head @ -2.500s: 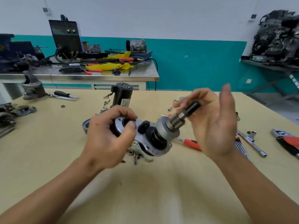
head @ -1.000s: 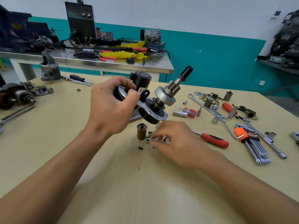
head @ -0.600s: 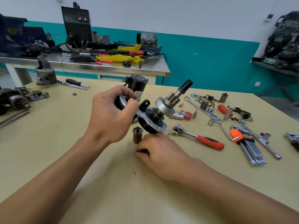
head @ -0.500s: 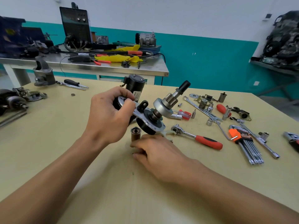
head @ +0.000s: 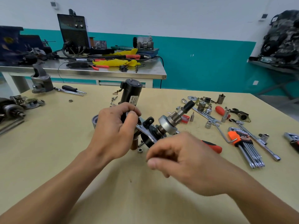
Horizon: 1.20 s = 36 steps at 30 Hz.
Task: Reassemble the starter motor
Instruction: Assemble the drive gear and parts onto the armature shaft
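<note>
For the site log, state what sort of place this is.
Probably an auto repair workshop. A welding machine stands on a steel bench, a hex key set and sockets lie on the wooden table, and what looks like an engine sits on a shelf at right.

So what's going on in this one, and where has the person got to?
A person is partway through putting a starter motor back together at a tan table. The left hand grips the plate and drive shaft assembly in the air, shaft pointing up and right. The right hand hovers just in front with thumb and fingers pinched together; whatever it may hold is too small to make out. The black motor body stands upright behind, and a loose nut lies on the table.
</note>
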Tool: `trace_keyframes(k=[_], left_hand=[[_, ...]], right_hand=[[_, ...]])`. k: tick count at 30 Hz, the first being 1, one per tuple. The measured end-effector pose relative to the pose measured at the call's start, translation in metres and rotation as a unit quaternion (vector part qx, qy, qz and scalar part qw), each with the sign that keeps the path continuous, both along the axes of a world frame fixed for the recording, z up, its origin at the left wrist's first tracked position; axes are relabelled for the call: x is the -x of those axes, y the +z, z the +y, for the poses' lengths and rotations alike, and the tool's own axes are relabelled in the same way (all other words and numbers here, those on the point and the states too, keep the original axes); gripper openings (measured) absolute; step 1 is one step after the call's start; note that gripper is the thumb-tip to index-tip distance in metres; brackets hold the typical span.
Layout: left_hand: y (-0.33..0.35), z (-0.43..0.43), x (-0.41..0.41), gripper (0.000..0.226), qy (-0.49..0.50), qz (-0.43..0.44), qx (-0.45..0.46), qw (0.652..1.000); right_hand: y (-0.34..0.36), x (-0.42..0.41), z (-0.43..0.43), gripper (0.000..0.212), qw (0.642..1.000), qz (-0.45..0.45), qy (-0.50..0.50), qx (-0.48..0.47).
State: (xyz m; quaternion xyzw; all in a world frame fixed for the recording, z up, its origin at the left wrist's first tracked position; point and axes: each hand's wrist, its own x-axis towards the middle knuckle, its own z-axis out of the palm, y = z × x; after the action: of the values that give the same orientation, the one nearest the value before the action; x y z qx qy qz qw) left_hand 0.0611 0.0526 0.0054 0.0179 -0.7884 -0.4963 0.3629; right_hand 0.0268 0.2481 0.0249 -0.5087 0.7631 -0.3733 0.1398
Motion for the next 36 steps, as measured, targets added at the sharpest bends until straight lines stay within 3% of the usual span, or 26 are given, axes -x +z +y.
trace_keyframes(k=[2, 4, 6, 9, 15, 36], left_hand=[[-0.001, 0.005, 0.000, 0.022, 0.007, -0.012, 0.016, 1.000], [-0.003, 0.009, 0.000, 0.022, 0.022, -0.029, 0.039, 0.999], [-0.005, 0.014, 0.000, 0.022, 0.035, -0.043, 0.064, 0.996], [-0.008, 0.023, -0.001, 0.023, 0.044, -0.056, 0.084, 0.994], [-0.011, 0.030, -0.002, 0.026, 0.058, -0.095, 0.076, 0.991], [-0.019, 0.025, 0.000, 0.027, 0.043, -0.078, 0.098, 0.991]], right_hand=[[0.002, 0.003, 0.003, 0.006, 0.988, -0.062, -0.036, 0.140], [-0.005, 0.006, -0.004, 0.011, 0.956, -0.047, -0.125, 0.261], [-0.016, 0.004, -0.017, 0.013, 0.931, -0.001, -0.198, 0.307], [-0.030, 0.000, -0.031, 0.012, 0.927, 0.060, -0.224, 0.296], [-0.038, 0.001, -0.030, 0.012, 0.930, 0.090, -0.246, 0.257], [-0.051, -0.003, -0.021, 0.012, 0.928, 0.037, -0.260, 0.263]])
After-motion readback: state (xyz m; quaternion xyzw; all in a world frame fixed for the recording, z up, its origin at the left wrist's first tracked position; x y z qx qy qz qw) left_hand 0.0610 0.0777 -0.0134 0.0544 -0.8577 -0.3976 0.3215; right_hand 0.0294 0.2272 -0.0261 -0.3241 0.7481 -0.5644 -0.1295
